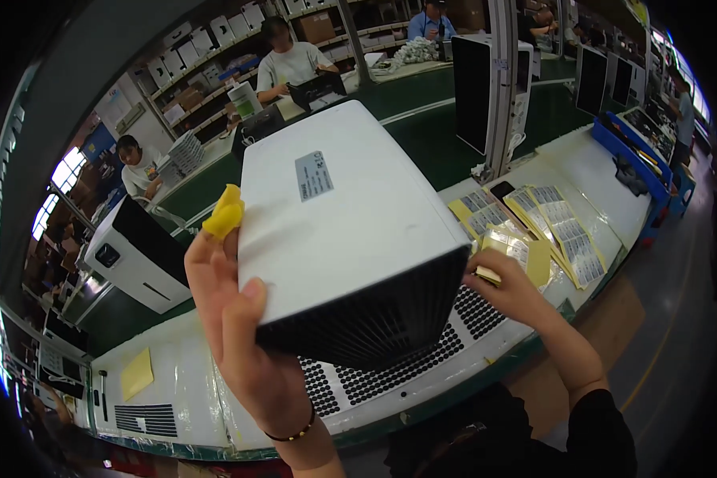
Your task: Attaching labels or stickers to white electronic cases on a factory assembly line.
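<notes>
A large white box-shaped appliance [350,215] with a black slatted grille [374,319] is tilted up in front of me. On its white face sits a grey printed label [314,175]. My left hand [243,334] grips its left side, the thumb over the near corner and yellow finger covers [225,212] on the fingertips. At the right edge, my right hand [511,288] is curled against the appliance, with a bit of yellow at its fingers. The tips of those fingers are partly hidden. Beneath the appliance lie sheets of round black pads [366,382].
Yellow-backed label sheets [562,227] and a dark phone [502,190] lie to the right, before a blue tray [633,159]. Another white appliance [139,255] stands at left, near a yellow sheet [138,374] and black strips [145,420]. A metal post [499,95] rises behind. Co-workers [291,68] sit across the line.
</notes>
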Demonstrator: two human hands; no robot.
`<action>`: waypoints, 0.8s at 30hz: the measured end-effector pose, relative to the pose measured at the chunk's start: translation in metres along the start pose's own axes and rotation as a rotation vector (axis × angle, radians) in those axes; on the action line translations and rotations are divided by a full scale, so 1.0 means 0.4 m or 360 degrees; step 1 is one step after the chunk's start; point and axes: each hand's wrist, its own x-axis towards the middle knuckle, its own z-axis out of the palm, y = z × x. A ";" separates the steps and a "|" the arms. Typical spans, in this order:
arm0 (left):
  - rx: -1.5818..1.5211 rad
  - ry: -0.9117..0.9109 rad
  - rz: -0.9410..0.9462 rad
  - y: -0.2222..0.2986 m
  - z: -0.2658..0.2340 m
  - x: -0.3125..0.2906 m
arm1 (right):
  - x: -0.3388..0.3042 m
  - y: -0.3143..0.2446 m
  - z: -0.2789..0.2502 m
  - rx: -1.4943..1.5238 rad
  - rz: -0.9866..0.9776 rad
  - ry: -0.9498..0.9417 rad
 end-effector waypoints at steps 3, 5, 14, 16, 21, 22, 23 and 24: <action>0.0091 -0.0029 0.0022 -0.004 -0.036 0.028 | -0.065 0.074 0.082 -0.0358 -0.0061 -0.0298; 0.0141 -0.0026 0.0078 0.010 -0.047 0.028 | -0.074 0.103 0.134 -0.0472 -0.0200 -0.0275; 0.0643 0.0247 0.0331 -0.159 -0.234 -0.153 | -0.083 0.148 0.211 -0.0832 -0.0566 -0.0251; 0.1252 0.0113 0.0279 -0.233 -0.303 -0.216 | -0.088 0.156 0.222 -0.0837 -0.0571 -0.0193; 0.2015 -0.0450 -0.0063 -0.376 -0.371 -0.364 | -0.069 0.126 0.215 -0.0895 -0.0583 -0.0203; 0.2024 -0.0446 -0.0064 -0.381 -0.365 -0.384 | -0.065 0.125 0.217 -0.0945 -0.0583 -0.0229; 0.2041 -0.0424 -0.0115 -0.382 -0.357 -0.399 | -0.060 0.126 0.219 -0.0996 -0.0584 -0.0254; 0.2052 -0.0405 -0.0167 -0.384 -0.356 -0.407 | -0.060 0.131 0.225 -0.1002 -0.0620 -0.0232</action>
